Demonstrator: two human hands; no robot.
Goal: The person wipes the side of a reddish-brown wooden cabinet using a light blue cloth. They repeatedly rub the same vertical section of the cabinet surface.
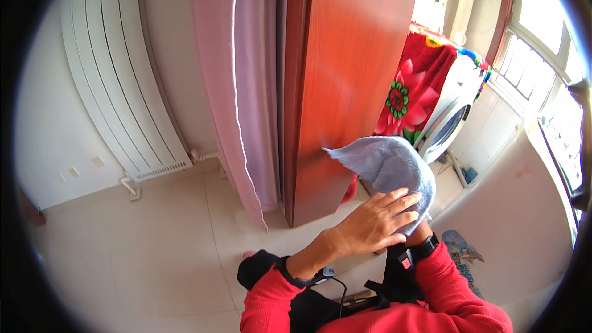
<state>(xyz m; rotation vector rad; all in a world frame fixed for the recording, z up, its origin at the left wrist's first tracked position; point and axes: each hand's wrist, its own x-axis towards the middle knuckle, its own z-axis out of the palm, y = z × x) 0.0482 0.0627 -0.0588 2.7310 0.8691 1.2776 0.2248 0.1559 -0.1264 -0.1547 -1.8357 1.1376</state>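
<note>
A blue-grey cloth [393, 162] hangs in a curved fold in front of the person, its pointed corner reaching left across the red-brown wooden door. My left hand [377, 222] lies over the cloth's lower part with the fingers slightly spread; whether it pinches the fabric does not show. Most of my right hand [418, 233] is hidden behind the cloth and the left hand, only its wrist side being visible, so its grip cannot be made out. Dark bands circle both wrists.
The wooden door [351, 78] stands upright just ahead, beside a pink curtain [222, 78]. Behind it is a front-loading washing machine [446, 125] under a red floral cover [416, 88]. A white radiator [115, 69] is on the left wall; a pale rounded surface [518, 212] rises at right.
</note>
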